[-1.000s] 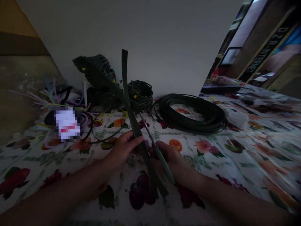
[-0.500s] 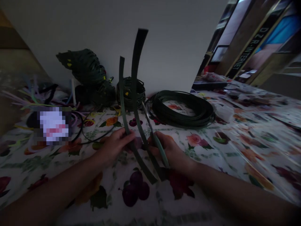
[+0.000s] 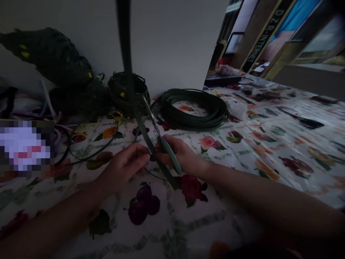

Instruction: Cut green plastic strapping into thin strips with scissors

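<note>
A long dark green strip (image 3: 132,84) rises past the top of the view, and its lower end hangs over the flowered tablecloth. My right hand (image 3: 179,153) is closed on a green-handled tool (image 3: 170,153) with a narrow metal shaft, and on the strip beside it. My left hand (image 3: 129,158) has its fingertips pinched together right at the strip, near my right fingers. A thin edge shows around those fingertips, too dark to tell whether it is a second strip.
Behind the hands lies a coil of dark strips (image 3: 194,124). Left of it stand a small woven basket (image 3: 121,102) and a larger woven piece (image 3: 54,57). Black scissors (image 3: 311,123) lie at right.
The view has shifted and drawn nearer. The two separate upright strips now show as one tall strip, and my left fingers have come close to my right hand.
</note>
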A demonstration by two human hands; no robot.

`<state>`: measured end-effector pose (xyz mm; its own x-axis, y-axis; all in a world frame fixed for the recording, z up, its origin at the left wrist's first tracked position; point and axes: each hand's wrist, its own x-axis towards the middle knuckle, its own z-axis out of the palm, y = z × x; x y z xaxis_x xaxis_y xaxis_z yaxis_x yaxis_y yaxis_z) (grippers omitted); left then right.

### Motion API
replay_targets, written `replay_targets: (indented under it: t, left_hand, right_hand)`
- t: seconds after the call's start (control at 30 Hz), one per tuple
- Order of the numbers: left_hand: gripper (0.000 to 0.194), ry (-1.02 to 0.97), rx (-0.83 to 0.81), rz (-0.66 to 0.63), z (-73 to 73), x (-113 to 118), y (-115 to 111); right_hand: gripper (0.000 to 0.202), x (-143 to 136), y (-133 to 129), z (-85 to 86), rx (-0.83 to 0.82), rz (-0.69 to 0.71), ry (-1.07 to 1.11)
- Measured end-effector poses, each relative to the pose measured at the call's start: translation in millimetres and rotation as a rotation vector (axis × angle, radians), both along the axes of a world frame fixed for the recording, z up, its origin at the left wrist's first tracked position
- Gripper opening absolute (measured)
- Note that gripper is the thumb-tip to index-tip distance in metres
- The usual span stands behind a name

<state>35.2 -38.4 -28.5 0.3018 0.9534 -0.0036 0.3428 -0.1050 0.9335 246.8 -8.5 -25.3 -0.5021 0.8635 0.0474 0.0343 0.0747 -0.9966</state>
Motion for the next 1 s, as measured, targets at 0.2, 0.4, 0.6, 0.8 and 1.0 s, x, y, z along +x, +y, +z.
replay_targets:
  t: [0.2, 0.4, 0.6, 0.8, 1.0]
  left_hand:
    - [0.015, -0.116, 0.001, -0.027, -4.2, 8, -6]
    - [0.017, -0.215, 0.113, 0.243, 17.4, -7, 3]
    - [0.019, -0.338, 0.276, 0.546, 46.9, -39, 18]
    - [0.014, -0.472, 0.305, 0.599, 50.5, -55, 28]
    - [0.014, -0.496, 0.298, 0.595, 50.4, -51, 26]
  right_hand:
    - [0.021, -3, -11, -6.0, 0.114, 0.095, -0.076]
    - [0.022, 4, -10, 11.4, 0.128, 0.064, -0.118]
    - [0.034, 11, -25, 27.4, 0.110, 0.147, -0.433]
    - [0.032, 13, -33, 22.0, 0.101, 0.175, -0.605]
    - [0.032, 16, -34, 24.6, 0.036, 0.208, -0.593]
